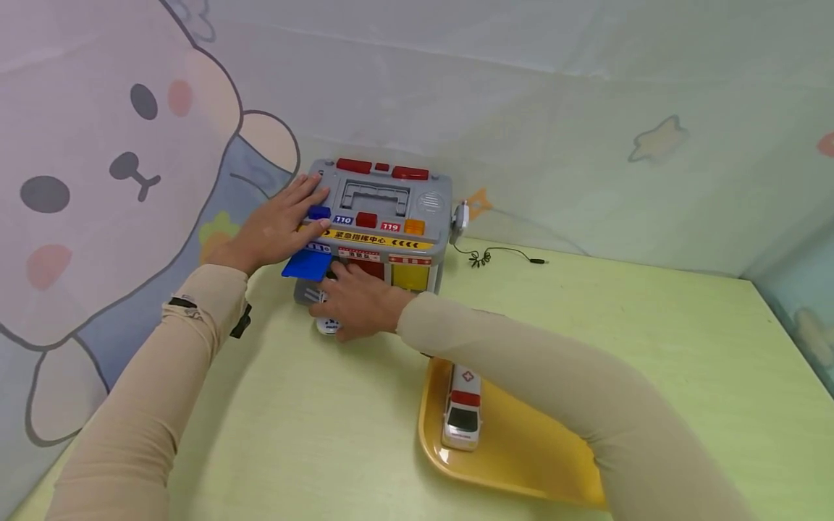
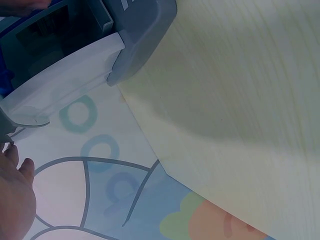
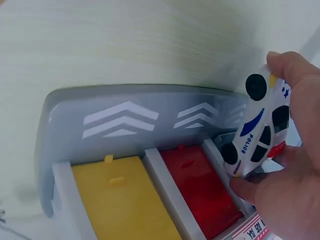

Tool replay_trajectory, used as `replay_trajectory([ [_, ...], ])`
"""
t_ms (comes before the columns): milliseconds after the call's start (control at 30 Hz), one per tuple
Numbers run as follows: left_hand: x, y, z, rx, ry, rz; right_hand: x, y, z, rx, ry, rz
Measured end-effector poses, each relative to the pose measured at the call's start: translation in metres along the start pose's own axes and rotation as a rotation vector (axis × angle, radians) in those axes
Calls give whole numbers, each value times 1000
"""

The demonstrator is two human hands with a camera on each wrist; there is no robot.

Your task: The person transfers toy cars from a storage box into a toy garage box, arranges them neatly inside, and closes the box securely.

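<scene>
A grey toy emergency station (image 1: 443,189) stands against the wall with its blue door (image 1: 308,265) raised at the left bay. My left hand (image 1: 276,224) rests on the station's top left corner, fingers stretched over the roof near a blue button (image 1: 318,213). In front of that bay, my right hand (image 1: 365,300) grips a white toy police car (image 3: 260,127) between thumb and fingers. The car's end nearest the bay is just above the ramp (image 3: 135,112). The yellow door (image 3: 125,200) and red door (image 3: 200,190) beside it are down.
A yellow tray (image 1: 521,481) lies at the front right, with a toy ambulance (image 1: 462,416) in it. A thin black cable (image 1: 502,252) runs on the table to the station's right. A cartoon-printed sheet (image 1: 521,108) hangs behind the table (image 1: 280,434).
</scene>
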State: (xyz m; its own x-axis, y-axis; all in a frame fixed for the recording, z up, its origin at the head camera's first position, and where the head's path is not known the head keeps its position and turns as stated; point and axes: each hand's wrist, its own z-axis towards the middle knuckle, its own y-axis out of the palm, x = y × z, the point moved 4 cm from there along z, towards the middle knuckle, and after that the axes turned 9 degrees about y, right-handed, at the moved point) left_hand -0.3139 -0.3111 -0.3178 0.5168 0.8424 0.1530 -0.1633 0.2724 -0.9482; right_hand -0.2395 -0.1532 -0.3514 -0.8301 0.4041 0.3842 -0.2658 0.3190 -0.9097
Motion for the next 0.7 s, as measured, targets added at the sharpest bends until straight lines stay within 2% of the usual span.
replay_trajectory([
  [100, 1, -1, -1, 2, 2, -11, -2, 0, 3, 1, -22, 14],
  [233, 2, -3, 0, -1, 3, -11, -2, 0, 9, -13, -41, 151],
  [300, 3, -3, 3, -2, 9, -9, 1, 2, 11, -29, -31, 178],
  [467, 5, -2, 6, -9, 21, -9, 4, 4, 10, -33, -25, 161],
  [700, 3, 0, 0, -11, -3, -9, -2, 7, 9, -3, -64, 141],
])
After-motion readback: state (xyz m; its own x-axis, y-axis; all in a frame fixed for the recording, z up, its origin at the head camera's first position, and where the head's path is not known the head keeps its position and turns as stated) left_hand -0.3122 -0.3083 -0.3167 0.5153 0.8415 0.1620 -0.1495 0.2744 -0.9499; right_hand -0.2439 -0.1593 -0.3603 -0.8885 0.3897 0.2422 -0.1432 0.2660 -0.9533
